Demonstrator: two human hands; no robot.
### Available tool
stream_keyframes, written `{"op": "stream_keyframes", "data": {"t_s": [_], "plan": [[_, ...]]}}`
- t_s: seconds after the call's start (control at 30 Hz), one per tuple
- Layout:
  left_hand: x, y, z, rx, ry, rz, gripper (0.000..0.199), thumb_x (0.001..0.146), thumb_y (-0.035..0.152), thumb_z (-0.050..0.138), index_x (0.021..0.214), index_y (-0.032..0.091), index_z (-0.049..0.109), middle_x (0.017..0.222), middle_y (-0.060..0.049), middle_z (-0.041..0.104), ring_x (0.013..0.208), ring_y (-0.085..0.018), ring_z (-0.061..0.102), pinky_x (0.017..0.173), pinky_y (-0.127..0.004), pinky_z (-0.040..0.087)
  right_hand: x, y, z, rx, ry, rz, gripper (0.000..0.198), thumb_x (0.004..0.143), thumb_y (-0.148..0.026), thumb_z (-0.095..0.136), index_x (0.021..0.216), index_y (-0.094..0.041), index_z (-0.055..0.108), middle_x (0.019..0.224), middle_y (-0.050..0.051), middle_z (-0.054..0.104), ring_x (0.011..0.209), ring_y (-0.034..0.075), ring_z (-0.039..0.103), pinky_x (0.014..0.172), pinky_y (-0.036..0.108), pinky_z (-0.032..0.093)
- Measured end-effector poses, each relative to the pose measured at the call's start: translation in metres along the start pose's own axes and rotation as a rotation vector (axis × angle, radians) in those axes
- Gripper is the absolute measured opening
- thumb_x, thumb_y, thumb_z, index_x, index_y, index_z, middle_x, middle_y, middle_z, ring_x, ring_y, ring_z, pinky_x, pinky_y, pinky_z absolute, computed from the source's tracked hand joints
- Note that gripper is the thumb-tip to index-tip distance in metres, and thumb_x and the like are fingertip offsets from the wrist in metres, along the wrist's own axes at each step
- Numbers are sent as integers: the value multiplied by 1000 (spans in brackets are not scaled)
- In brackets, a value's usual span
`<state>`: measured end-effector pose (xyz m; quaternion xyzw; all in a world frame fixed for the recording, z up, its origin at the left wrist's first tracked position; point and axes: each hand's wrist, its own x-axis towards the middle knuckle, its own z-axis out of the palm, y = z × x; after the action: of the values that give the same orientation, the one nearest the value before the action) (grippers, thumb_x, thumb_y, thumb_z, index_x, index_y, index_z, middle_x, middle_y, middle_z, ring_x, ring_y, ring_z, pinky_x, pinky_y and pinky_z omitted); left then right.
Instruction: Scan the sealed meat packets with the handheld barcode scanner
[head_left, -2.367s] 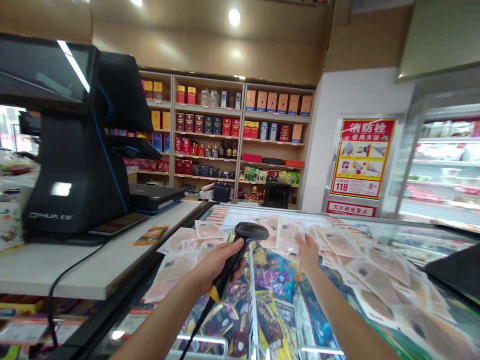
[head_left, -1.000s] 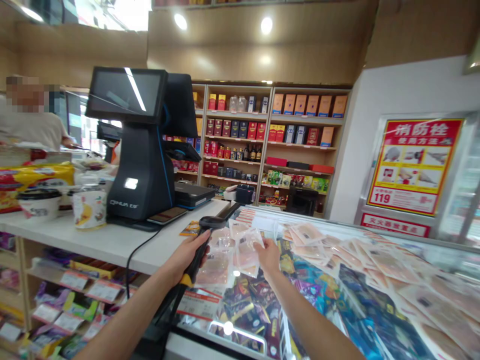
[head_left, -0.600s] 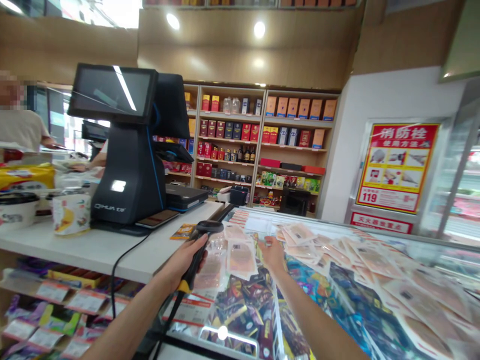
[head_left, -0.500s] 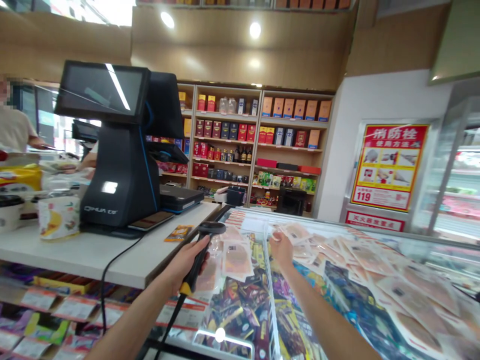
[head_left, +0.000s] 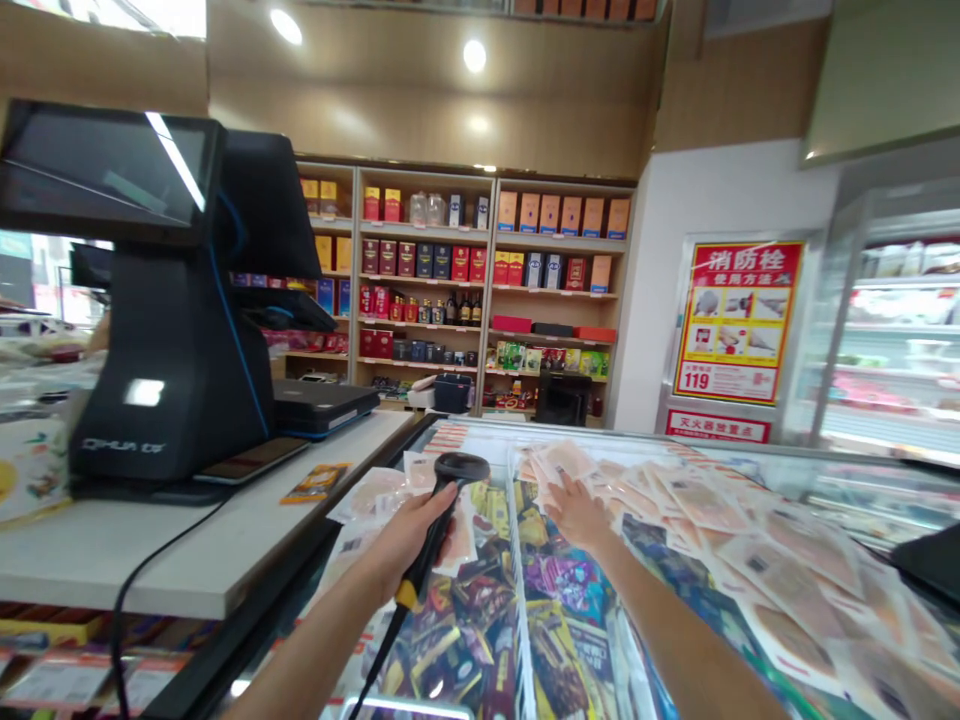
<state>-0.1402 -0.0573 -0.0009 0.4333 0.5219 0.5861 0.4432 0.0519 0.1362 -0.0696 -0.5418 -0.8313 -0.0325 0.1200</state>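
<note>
My left hand (head_left: 409,535) is wrapped round the handle of a black barcode scanner (head_left: 461,466) with a yellow band near its cable. Several flat, clear packets (head_left: 371,495) with pale contents lie beneath and left of the scanner. Over on the right, my right hand (head_left: 581,515) rests with its fingers stretched out on the near edge of a spread of similar packets (head_left: 784,560). Whether its fingertips grip any packet cannot be made out. The packets lie on the glass top of a chest freezer (head_left: 480,430), with colourful wrapped goods (head_left: 465,630) visible below.
A black checkout terminal (head_left: 176,350) stands on the white counter (head_left: 187,560) at left, with a phone (head_left: 251,460) and an orange sachet (head_left: 315,483) nearby. The scanner's cable hangs toward me. Shelves of boxed goods (head_left: 424,260) line the back wall.
The view has swung right. My left hand has carried the scanner rightward in the picture, off the left packets. My right hand, closed before, has spread its fingers over the packets.
</note>
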Motion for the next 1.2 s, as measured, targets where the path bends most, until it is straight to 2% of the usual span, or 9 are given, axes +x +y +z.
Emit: {"op": "stream_keyframes", "data": {"t_s": [0.1,0.3,0.57,0.67,0.77,0.87,0.97,1.07,1.2], "plan": [[0,2,6,-1,-4,-13,35,61,50,50,58,15,45,47,4,48,36,-6,42,34,-18,30,-9,2,-4,-40,-25,-10,43,75,-39,26,116,-27,33,131,3,20,116,25,19,84,48,24],[-1,4,12,-4,-12,-29,34,63,49,48,61,15,44,47,4,48,35,-6,42,34,-18,30,-24,1,-23,-75,-43,-31,34,74,-33,33,104,-24,45,113,8,41,104,23,35,75,39,34],[-1,1,7,-43,-40,-20,35,63,49,49,64,15,45,47,4,49,35,-7,43,33,-18,31,-60,6,-40,-161,1,61,32,72,-36,38,92,-17,54,93,13,52,90,26,47,66,36,38],[-2,1,8,-49,-48,-20,36,63,51,48,66,15,46,47,4,49,35,-7,43,34,-18,31,-57,19,-50,-123,-16,37,40,73,-45,32,81,-16,59,84,13,57,85,25,51,66,34,37],[-3,3,10,-44,-46,-24,36,63,50,48,67,15,46,48,4,49,35,-6,43,33,-18,30,-41,33,-60,-48,25,76,43,75,-43,27,76,-15,60,80,12,59,81,22,53,67,31,37],[-5,3,8,-35,-34,-28,35,63,50,48,65,15,46,48,4,49,36,-6,43,33,-18,30,-25,42,-57,-20,127,141,35,73,-36,33,94,-17,54,98,11,55,90,21,50,72,31,36],[-5,3,3,-26,-8,-34,36,62,51,49,64,15,46,49,3,50,36,-7,44,34,-18,31,-20,44,-42,-26,124,100,39,72,-36,33,107,-20,44,113,10,44,99,22,44,76,35,33],[-5,4,-1,-23,-4,-31,35,62,51,49,64,15,46,49,3,50,36,-7,44,34,-18,31,-25,40,-31,-66,64,71,40,73,-41,30,104,-21,45,105,10,50,96,24,45,77,43,29],[-4,2,1,-35,-8,-59,34,62,49,50,64,16,45,47,4,48,35,-6,43,34,-18,30,-33,30,-37,-143,24,36,39,74,-45,29,83,-19,56,83,11,58,87,26,49,79,50,21]]}}
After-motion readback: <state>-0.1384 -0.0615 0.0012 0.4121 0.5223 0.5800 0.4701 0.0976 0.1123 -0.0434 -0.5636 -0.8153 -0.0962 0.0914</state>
